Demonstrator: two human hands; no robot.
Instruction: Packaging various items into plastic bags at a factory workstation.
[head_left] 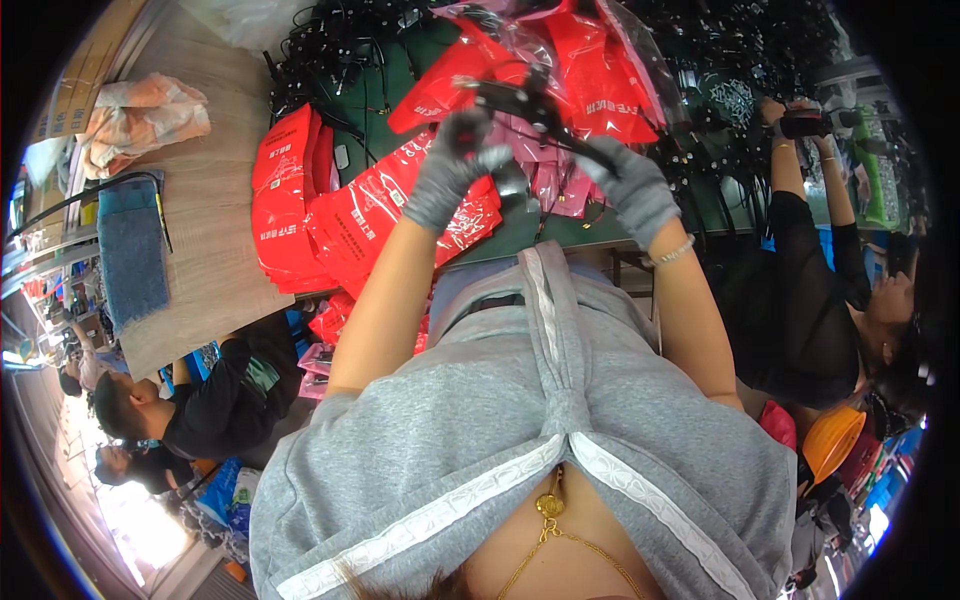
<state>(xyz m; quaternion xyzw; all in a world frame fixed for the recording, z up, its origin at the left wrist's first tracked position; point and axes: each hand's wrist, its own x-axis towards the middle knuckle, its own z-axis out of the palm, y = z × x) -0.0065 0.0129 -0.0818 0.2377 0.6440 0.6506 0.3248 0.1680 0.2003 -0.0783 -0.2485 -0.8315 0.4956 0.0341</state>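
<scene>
Both my hands wear grey knit gloves and are raised over the near edge of a green worktable [375, 125]. A black device with a cable [525, 103], smeared by motion, hangs between them; its exact kind is unclear. My right hand [635, 190] is closed around its black lower end. My left hand [447, 175] is just below the other end, its fingertips blurred, so its grip on the device does not show. Beneath the hands are pink packets [545, 165] and red printed plastic bags [365, 215]. More red bags [600, 85] lie just beyond.
Black cabled devices [325, 50] are heaped at the back left, and more lie to the right. A red bag stack [285, 190] is beside a brown board [225, 200] bearing a blue cloth [133, 250]. Co-workers sit left and right; the right one's hands [800, 118] hold a dark item.
</scene>
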